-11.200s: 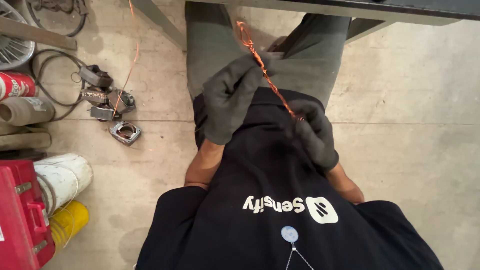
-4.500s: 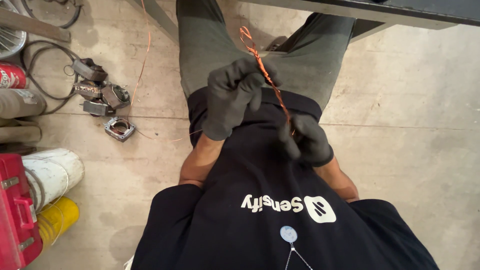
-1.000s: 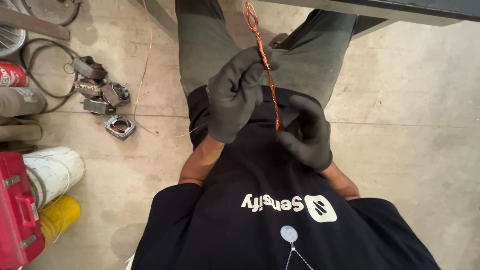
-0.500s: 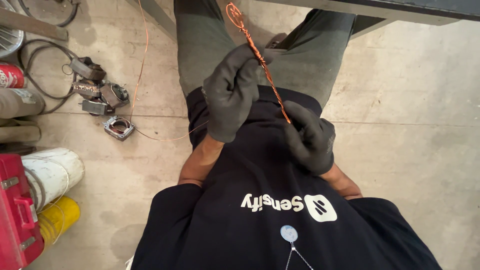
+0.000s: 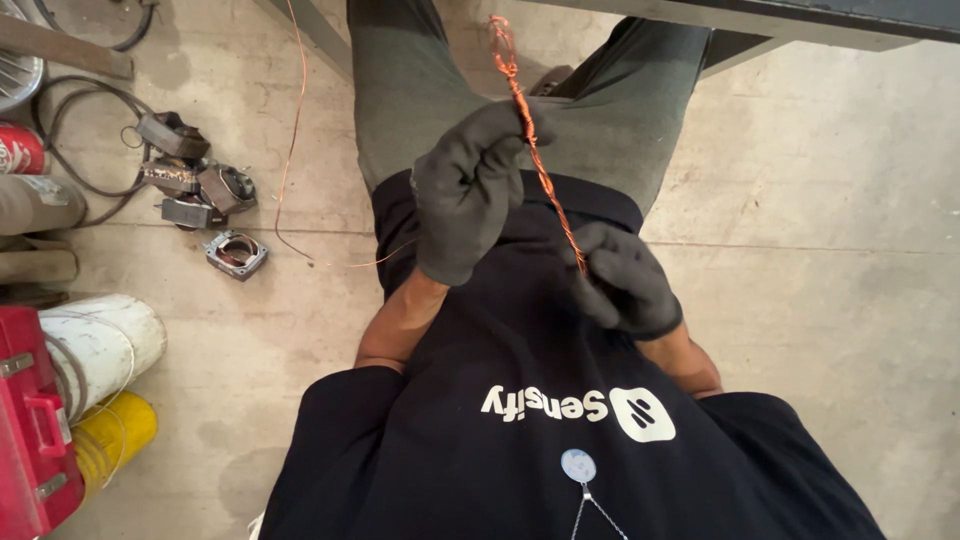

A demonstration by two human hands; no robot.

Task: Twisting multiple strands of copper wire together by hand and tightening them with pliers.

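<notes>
The lower end of a twisted copper wire (image 5: 535, 160) is pinched in the closed, gloved right hand (image 5: 620, 280). Above it, the wire's middle is gripped by the closed, gloved left hand (image 5: 470, 190). Small metal motor parts (image 5: 200, 195) lie on the floor, left of the wire.

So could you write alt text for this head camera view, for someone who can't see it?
Seen from above, two black-gloved hands hold a twisted copper wire strand: left hand gripping high, right hand pinching its lower end. Small metal motor parts lie on the concrete floor.
</notes>
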